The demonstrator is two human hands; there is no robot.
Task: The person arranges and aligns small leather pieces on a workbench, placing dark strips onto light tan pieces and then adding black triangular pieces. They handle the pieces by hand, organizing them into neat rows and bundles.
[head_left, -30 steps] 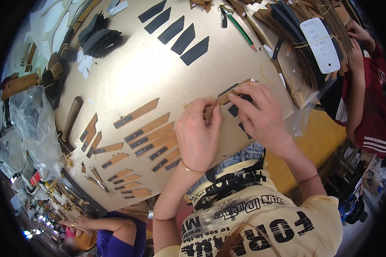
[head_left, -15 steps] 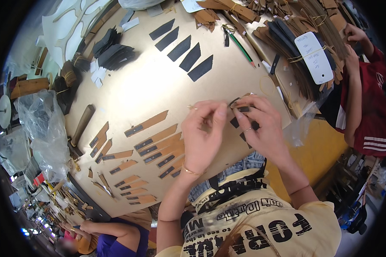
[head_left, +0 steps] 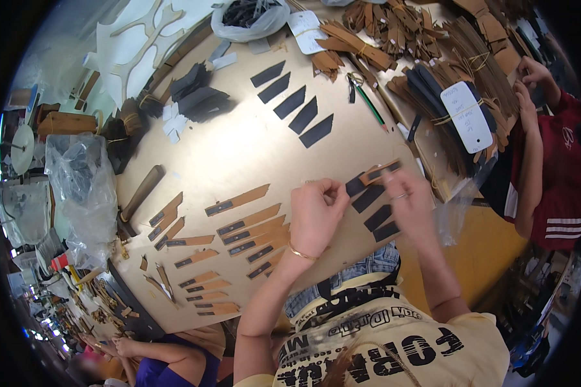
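Observation:
My left hand [head_left: 317,209] is closed over the table, thumb and fingertips pinched together. Whatever they hold, if anything, is hidden. To its right, my right hand [head_left: 409,201] is smeared by motion, its fingertips at a brown leather strip with a dark patch [head_left: 381,171]. Whether they grip this strip or only touch it, I cannot tell. Under and below the strip lie several black leather pieces [head_left: 368,198]. Left of my left hand, tan leather strips with dark patches [head_left: 250,232] are spread in rows.
Black slanted pieces [head_left: 290,102] lie in a row farther back, beside a green pencil [head_left: 370,106]. Bundled leather strips with a white tag [head_left: 466,117] stand at the far right, near a co-worker's hands [head_left: 528,97]. A wooden-handled tool [head_left: 142,193] rests at the left.
My hands have moved apart; the right has shifted slightly right and down to the brown strip. The black pieces beneath are more exposed. The whole view has shifted, showing more of the far side.

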